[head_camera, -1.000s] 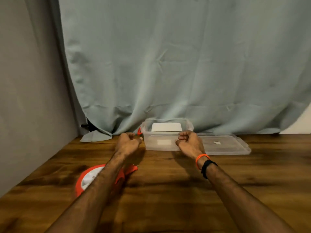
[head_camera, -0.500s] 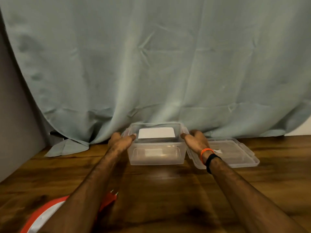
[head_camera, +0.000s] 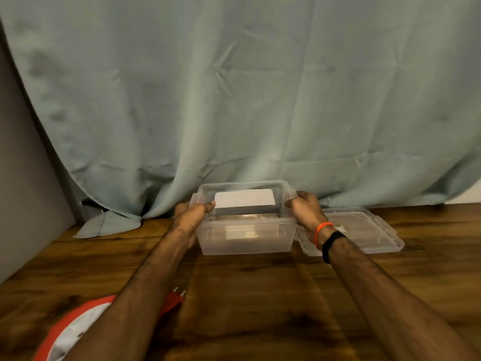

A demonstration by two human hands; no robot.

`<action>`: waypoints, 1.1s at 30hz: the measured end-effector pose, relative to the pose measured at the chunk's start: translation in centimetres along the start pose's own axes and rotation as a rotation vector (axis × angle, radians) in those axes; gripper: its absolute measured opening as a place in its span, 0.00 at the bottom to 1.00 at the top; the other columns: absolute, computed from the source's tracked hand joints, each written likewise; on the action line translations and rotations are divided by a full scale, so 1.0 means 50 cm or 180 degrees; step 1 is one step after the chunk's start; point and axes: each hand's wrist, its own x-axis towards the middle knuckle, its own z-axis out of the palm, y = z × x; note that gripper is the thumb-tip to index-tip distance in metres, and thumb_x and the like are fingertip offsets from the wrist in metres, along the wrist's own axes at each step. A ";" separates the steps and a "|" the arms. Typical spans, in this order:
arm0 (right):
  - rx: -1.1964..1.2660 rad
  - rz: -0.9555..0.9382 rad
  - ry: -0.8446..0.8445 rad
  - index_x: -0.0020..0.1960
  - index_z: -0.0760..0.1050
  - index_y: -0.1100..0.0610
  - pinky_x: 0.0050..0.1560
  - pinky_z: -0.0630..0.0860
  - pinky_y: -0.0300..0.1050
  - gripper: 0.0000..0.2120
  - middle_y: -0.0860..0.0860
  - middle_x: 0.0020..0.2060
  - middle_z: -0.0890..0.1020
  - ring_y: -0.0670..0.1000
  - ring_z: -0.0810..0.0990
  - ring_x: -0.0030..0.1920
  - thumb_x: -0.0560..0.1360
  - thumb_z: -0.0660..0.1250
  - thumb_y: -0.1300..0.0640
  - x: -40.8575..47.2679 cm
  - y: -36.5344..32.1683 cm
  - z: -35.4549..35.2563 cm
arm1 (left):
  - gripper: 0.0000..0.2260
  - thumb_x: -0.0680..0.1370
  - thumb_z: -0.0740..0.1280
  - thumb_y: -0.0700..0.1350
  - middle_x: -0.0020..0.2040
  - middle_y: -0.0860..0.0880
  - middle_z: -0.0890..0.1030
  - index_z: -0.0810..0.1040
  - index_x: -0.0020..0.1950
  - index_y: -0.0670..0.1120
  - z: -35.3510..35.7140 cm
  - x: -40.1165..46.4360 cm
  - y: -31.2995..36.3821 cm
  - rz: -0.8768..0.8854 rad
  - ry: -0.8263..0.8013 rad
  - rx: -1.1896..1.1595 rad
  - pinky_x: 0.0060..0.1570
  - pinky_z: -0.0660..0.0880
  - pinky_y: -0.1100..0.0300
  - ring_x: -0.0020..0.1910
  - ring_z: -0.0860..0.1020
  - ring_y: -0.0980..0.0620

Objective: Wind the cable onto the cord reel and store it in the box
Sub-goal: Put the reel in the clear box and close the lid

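1. Wooden table (head_camera: pixel 247 295), grey curtain (head_camera: pixel 234 100) behind.
2. Clear box (head_camera: pixel 244 237) gripped at both ends by left hand (head_camera: pixel 191 217) and right hand (head_camera: pixel 304 212).
3. Lid (head_camera: pixel 364 230) laid beside right.
4. Red reel (head_camera: pixel 75 332) seen bottom-left, plug (head_camera: pixel 173 299) beside it.

Dim warm indoor light, soft shadows beneath forearms, slight motion blur, wide-angle bending at edges

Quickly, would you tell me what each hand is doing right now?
Left hand: grips the left end of the clear box.
Right hand: grips the box's right end.
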 end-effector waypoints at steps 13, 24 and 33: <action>-0.0092 -0.0014 0.0265 0.49 0.80 0.57 0.57 0.77 0.56 0.10 0.56 0.49 0.84 0.59 0.80 0.52 0.73 0.66 0.52 -0.315 -0.009 -0.124 | 0.26 0.70 0.76 0.42 0.55 0.39 0.81 0.69 0.64 0.39 -0.087 -0.315 -0.041 -0.0052 -0.0175 -0.0143 0.50 0.81 0.40 0.49 0.82 0.39; -0.0059 0.0149 0.0263 0.48 0.77 0.54 0.57 0.77 0.60 0.04 0.56 0.48 0.82 0.58 0.79 0.51 0.74 0.65 0.60 -0.425 0.045 -0.181 | 0.31 0.70 0.77 0.43 0.56 0.41 0.79 0.66 0.68 0.42 -0.103 -0.426 -0.103 -0.0105 -0.0253 0.0138 0.53 0.80 0.42 0.50 0.81 0.41; -0.1110 -0.0124 0.0534 0.64 0.71 0.60 0.59 0.74 0.51 0.22 0.59 0.60 0.78 0.61 0.76 0.60 0.72 0.68 0.56 -0.437 0.021 -0.185 | 0.28 0.71 0.77 0.45 0.56 0.41 0.79 0.68 0.65 0.41 -0.118 -0.430 -0.085 -0.0084 -0.0183 0.0226 0.48 0.81 0.45 0.48 0.80 0.41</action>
